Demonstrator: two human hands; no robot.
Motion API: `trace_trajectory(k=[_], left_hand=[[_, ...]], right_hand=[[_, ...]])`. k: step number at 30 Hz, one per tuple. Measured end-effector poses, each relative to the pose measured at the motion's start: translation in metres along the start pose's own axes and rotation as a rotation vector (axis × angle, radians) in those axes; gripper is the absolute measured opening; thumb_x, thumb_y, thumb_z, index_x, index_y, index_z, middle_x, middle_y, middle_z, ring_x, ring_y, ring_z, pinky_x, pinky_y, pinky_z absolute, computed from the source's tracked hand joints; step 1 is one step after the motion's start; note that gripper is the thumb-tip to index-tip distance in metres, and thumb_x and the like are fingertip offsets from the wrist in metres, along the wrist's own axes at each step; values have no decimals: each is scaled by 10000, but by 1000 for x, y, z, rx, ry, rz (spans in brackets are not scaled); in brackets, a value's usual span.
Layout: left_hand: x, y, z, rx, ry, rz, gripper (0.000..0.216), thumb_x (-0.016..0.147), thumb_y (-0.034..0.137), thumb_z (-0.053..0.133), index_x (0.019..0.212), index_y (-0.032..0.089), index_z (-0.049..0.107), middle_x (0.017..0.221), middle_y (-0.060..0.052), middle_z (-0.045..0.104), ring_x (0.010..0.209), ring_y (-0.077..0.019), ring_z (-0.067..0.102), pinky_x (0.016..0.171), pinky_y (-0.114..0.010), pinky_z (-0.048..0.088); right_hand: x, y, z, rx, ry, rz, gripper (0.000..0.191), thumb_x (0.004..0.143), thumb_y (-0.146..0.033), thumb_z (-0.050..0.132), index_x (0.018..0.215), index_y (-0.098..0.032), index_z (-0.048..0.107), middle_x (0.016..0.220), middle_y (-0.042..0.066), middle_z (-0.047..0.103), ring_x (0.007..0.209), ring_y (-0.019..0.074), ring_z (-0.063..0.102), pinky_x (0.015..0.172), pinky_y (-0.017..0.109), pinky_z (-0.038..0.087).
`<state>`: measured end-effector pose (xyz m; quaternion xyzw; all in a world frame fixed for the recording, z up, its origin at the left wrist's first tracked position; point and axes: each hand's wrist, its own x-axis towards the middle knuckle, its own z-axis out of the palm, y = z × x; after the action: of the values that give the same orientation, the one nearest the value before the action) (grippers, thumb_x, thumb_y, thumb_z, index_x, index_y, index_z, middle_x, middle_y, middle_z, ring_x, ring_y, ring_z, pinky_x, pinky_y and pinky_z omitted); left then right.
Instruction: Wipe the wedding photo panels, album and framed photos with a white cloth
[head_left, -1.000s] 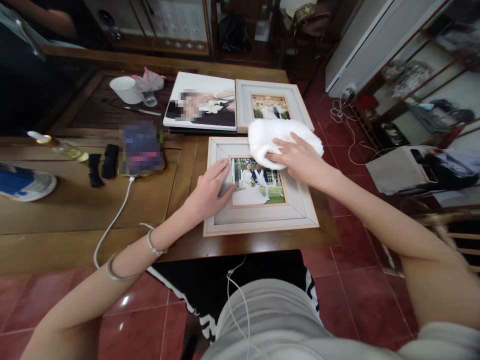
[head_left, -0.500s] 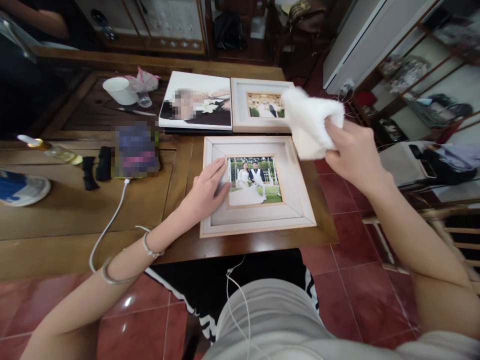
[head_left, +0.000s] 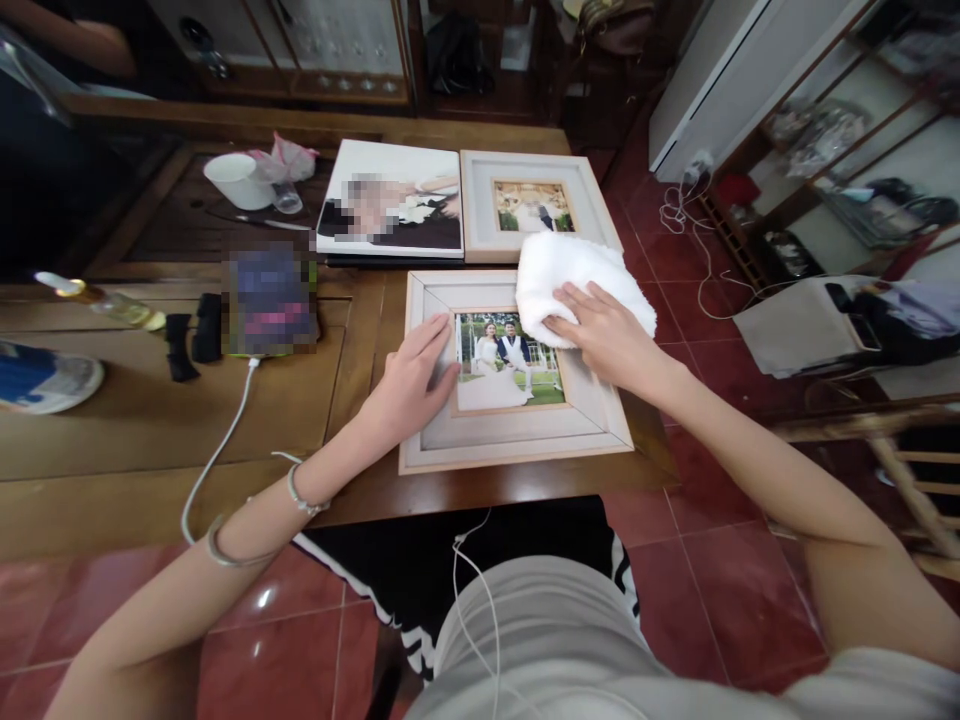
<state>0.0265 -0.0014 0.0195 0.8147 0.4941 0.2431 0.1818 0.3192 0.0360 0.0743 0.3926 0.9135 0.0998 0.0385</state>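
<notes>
- Since half a second ago, your right hand (head_left: 604,335) has brought the white cloth (head_left: 581,270) back from beyond the right edge to the upper right corner of the near frame (head_left: 480,447); your left hand (head_left: 415,378) has stayed put.
- At the far left of the desk (head_left: 300,425) you have a blue and white tub (head_left: 45,378), partly out of view, then a dropper bottle (head_left: 124,308) lying on its side.
- Next come two short black pieces (head_left: 207,328) and, just beside them, a device (head_left: 271,300) with its screen blurred out; a white cable (head_left: 219,440) runs from it toward you.
- Behind these stand a white cup (head_left: 238,182) and a small clear cup (head_left: 288,198), close to a pink and clear plastic bag (head_left: 292,158).
- Your left hand rests on the near frame's left side, its grip wide and holding nothing, fingertips by the photo's edge.
- Beyond the near frame lies a white-edged picture panel (head_left: 394,215), with the far frame (head_left: 480,205) against its right side.
- Your right hand's grip holds the cloth, fingers bent into it; the cloth covers the photo's upper right corner. Whether it touches the far frame, you cannot tell.
</notes>
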Motion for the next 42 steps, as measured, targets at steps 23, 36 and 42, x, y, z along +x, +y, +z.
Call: trace_trajectory(k=[23,36,42], left_hand=[[2,-8,2,7,2,63,512,1008,299,365,1460,71,441,1535,-222,427,1464,-323,354,1181,-568,341],[1,-3,1,13,19,17,509,993,280,399,1472,112,440,1544,-191,432,1455,-309,379,1183,-567,336],[1,-4,2,9,19,18,508,995,283,385,1463,97,445,1544,-203,425,1456,-322,371,1185,-575,328]], right_hand=[[-26,-26,-9,94,28,137,671,725,73,432,1355,-106,576,1464,224,526,1405,359,451,1127,582,418],[-45,-42,-35,85,-92,-4,591,744,44,476,1279,-137,648,1412,192,588,1351,344,520,1127,549,427],[-110,-72,-81,155,-62,-195,584,689,-38,456,1193,-228,681,1323,142,664,1246,287,621,1066,409,540]])
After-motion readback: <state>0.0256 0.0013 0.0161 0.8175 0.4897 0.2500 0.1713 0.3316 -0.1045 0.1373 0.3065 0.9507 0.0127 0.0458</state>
